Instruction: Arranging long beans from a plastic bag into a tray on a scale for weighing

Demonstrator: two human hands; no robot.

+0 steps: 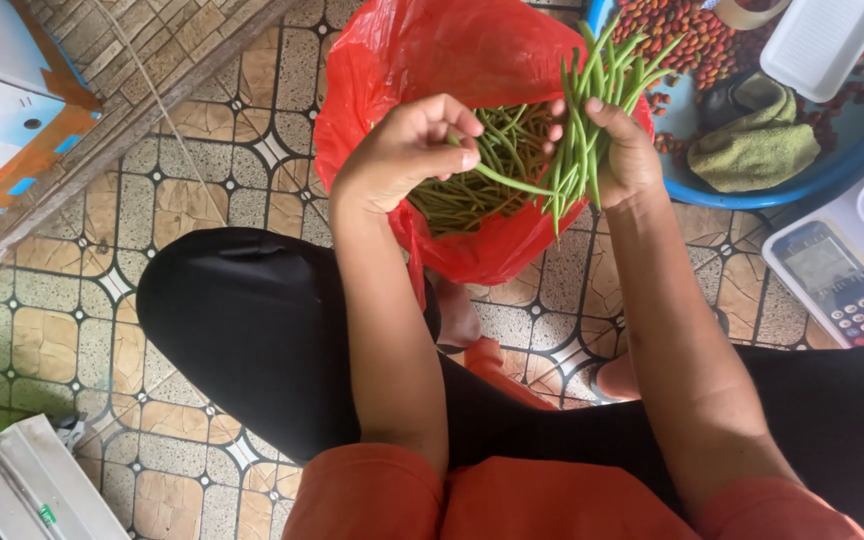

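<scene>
A red plastic bag (pixel 422 50) lies open on the tiled floor and holds a pile of long green beans (pixel 472 190). Over the bag, my right hand (pixel 624 150) grips an upright bunch of green beans (pixel 592 90), their tips fanning upward. My left hand (pixel 407 150) pinches one single bean (pixel 512 181) that runs across toward the bunch. My legs in black trousers (pixel 252 330) are folded below the bag.
A blue basin (pixel 842 160) at the top right holds red-brown beans, a green cloth (pixel 752 145) and a white tray (pixel 822 40). A weighing scale with a keypad (pixel 842 285) stands at the right. A cardboard box (pixel 2 110) sits top left, a metal object (pixel 22 490) bottom left.
</scene>
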